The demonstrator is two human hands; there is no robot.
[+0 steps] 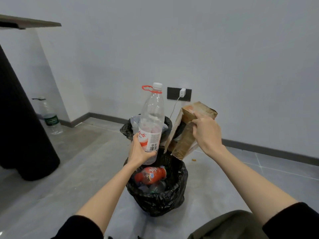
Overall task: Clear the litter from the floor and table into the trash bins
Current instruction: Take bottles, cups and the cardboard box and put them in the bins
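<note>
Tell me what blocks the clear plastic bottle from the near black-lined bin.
Nothing visible does. The clear plastic bottle in the left hand hangs over the open black-lined bin; the brown cardboard box in the right hand is off to its right.

Floor (69, 161): we see grey tiles
On it: near bin (160, 202); far bin (126, 130); green-labelled bottle (51, 118), upright; table base (25, 135); orange scrap (194, 159)

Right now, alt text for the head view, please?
The left hand grips a clear bottle upright and the right hand holds a cardboard box, above a lined trash bin with a red bottle inside. A second bin stands behind it; a green-labelled bottle stands at far left.
</note>
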